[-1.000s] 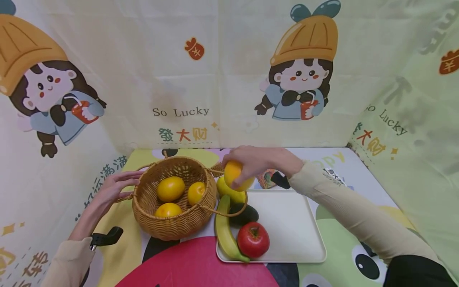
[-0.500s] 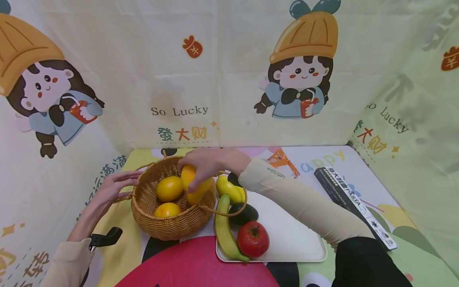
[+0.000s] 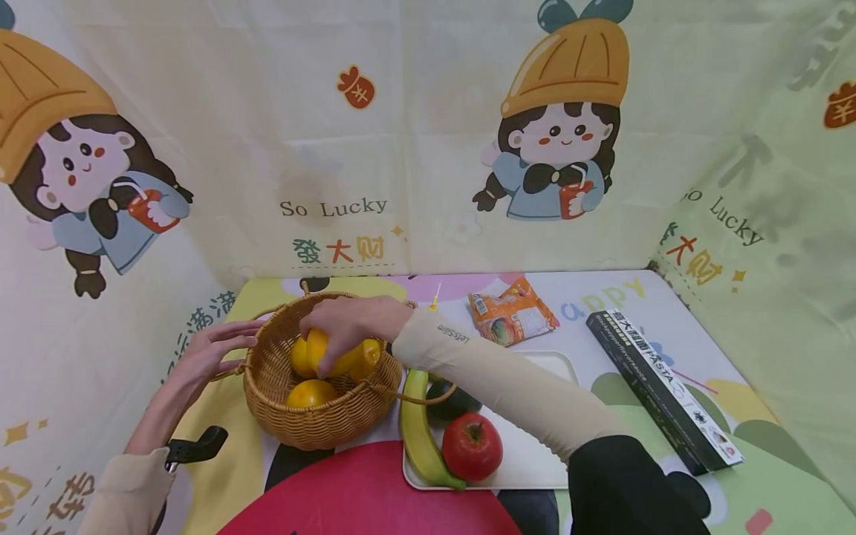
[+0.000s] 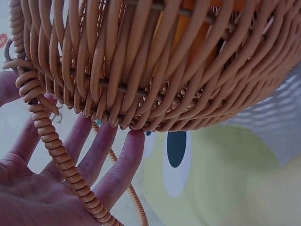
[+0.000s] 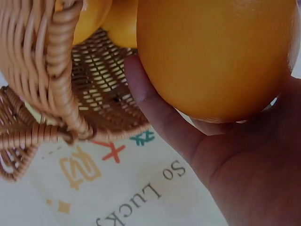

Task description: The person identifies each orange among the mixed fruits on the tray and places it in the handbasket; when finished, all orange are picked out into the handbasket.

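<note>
A round wicker basket [image 3: 321, 431] with several orange fruits inside stands on the left part of the table. My right hand [image 3: 351, 323] reaches over its rim and holds an orange [image 5: 216, 56], thumb and fingers curved round the fruit. In the head view this orange overlaps the others. One more orange [image 3: 312, 392] lies at the front inside. At the basket's left side, my left hand [image 3: 217, 349] has its fingers spread, and in the left wrist view its fingertips [image 4: 136, 139] touch the weave. A coiled basket handle [image 4: 61, 155] crosses in front of that palm.
A white tray [image 3: 535, 475] right of the basket bears a banana [image 3: 420, 431], a dark green avocado [image 3: 456, 401] and a red apple-like fruit [image 3: 472, 446]. The right sleeve crosses over it. Behind lie an orange packet [image 3: 513, 312] and a long black pasta box [image 3: 662, 394].
My right hand has carried the orange leftward from above the tray into the basket. The sleeve now covers the yellow fruit on the tray. My left hand has stayed at the basket's side.
</note>
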Demonstrator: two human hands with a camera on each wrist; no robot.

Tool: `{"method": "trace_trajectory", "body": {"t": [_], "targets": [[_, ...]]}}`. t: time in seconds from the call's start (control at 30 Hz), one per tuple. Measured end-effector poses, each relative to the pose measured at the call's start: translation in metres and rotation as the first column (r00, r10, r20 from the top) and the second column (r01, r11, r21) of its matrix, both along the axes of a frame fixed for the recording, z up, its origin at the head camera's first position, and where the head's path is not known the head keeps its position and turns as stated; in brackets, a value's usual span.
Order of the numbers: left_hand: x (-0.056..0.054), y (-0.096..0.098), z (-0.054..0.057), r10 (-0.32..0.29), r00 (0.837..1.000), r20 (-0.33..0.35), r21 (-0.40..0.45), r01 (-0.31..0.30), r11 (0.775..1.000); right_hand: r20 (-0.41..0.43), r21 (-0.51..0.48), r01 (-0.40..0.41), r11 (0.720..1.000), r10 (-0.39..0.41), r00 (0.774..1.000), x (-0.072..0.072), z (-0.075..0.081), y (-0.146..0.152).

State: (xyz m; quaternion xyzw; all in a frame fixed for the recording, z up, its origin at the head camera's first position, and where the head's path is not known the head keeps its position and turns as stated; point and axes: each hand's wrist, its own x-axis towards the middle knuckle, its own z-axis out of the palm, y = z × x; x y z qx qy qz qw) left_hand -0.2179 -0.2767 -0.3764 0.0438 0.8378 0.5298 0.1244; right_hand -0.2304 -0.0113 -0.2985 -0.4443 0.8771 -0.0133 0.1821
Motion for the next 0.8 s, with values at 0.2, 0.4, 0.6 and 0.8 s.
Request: {"method": "trace_trajectory", "body": {"t": [0.2, 0.4, 0.6, 0.8], "targets": [[0.001, 0.0, 0.0, 0.008, 1.0, -0.004, -0.013, -0.008, 1.0, 0.011, 0.045, 0.019, 0.999, -0.02, 1.0, -0.001, -0.011, -0.01], [0.0, 0.001, 0.0, 0.013, 1.0, 0.001, -0.013, -0.013, 1.0, -0.002, 0.101, 0.033, 0.994, -0.033, 0.999, 0.001, -0.023, -0.014], [-0.002, 0.001, -0.001, 0.019, 1.0, 0.011, -0.003, -0.019, 1.0, 0.011, 0.097, 0.023, 0.995, -0.024, 1.0, 0.006, -0.026, -0.013], [-0.003, 0.001, -0.001, 0.027, 0.999, 0.02, 0.002, -0.028, 1.0, 0.008, 0.088, 0.055, 0.995, -0.056, 0.998, 0.006, -0.021, -0.011]]}}
